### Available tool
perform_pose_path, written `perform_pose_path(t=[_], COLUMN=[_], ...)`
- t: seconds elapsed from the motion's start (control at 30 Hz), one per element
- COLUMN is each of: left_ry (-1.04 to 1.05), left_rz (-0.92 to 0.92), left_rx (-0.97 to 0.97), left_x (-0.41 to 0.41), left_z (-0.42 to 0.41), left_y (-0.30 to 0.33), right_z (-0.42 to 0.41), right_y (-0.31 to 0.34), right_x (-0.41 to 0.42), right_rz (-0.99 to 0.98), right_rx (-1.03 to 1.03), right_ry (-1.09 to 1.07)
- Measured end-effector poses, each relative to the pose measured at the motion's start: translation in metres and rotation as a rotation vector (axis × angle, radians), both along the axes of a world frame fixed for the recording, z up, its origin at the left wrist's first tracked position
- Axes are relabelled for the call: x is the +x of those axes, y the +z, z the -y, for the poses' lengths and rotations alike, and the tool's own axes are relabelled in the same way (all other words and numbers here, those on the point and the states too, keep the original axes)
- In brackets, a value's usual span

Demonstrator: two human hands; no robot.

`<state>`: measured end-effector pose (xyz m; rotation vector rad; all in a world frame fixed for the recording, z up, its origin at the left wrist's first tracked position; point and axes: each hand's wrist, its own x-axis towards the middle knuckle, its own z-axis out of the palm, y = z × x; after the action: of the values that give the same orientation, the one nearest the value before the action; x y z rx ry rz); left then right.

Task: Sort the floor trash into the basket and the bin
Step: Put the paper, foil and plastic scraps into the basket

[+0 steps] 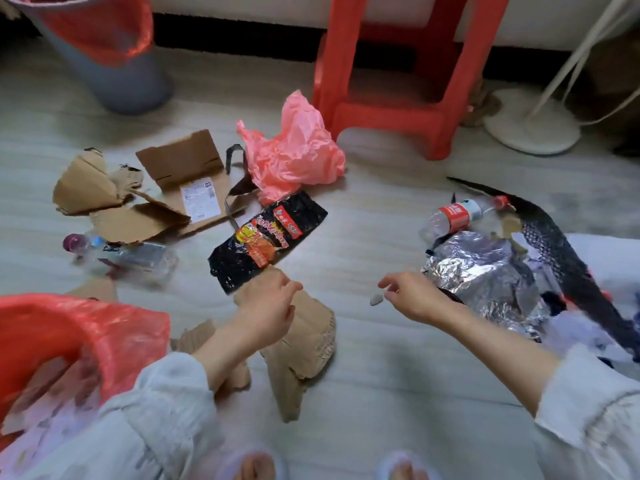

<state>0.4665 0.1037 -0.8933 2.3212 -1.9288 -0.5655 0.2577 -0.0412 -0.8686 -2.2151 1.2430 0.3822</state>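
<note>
My left hand (268,306) is low over a torn cardboard piece (306,344) on the floor, fingers and thumb curled round its top edge. My right hand (414,299) pinches a small whitish scrap (375,300) just above the floor. The red-lined basket (114,327) is at my lower left, with cardboard scraps inside. A grey bin (117,77) with a red liner stands at the far left. Between them lie flattened cardboard (162,202), a black noodle wrapper (270,237) and a pink plastic bag (298,150).
A crushed clear bottle (121,254) lies on the left. On the right are a red-labelled bottle (455,214), crumpled foil (478,268) and a black mesh bag (561,258). A red plastic stool (408,109) and a white fan base (530,126) stand behind.
</note>
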Motion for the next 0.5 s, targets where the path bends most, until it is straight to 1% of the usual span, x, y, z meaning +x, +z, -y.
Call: perform_pose_path(t=[0.1, 0.17, 0.23, 0.33, 0.4, 0.43, 0.5], left_ry=[-0.016, 0.002, 0.033, 0.085, 0.128, 0.163, 0.268], left_rz=[0.001, -0.007, 0.003, 0.090, 0.161, 0.170, 0.139], left_rx=[-0.005, -0.025, 0.002, 0.117, 0.093, 0.075, 0.103], left_x=[0.006, 0.010, 0.014, 0.026, 0.040, 0.045, 0.056], left_z=[0.018, 0.020, 0.021, 0.036, 0.055, 0.065, 0.084], left_y=[-0.038, -0.060, -0.074, -0.084, -0.089, -0.090, -0.094], right_z=[0.019, 0.025, 0.026, 0.027, 0.029, 0.030, 0.030], right_y=[-0.051, -0.081, -0.103, -0.125, -0.135, -0.138, -0.141], right_x=[-0.003, 0.000, 0.002, 0.004, 0.006, 0.007, 0.008], right_rz=[-0.083, -0.128, -0.155, -0.115, -0.060, -0.045, -0.037], right_rx=[-0.070, -0.076, -0.088, -0.113, -0.118, -0.117, -0.119], right_ry=[0.085, 0.131, 0.184, 0.195, 0.179, 0.168, 0.161])
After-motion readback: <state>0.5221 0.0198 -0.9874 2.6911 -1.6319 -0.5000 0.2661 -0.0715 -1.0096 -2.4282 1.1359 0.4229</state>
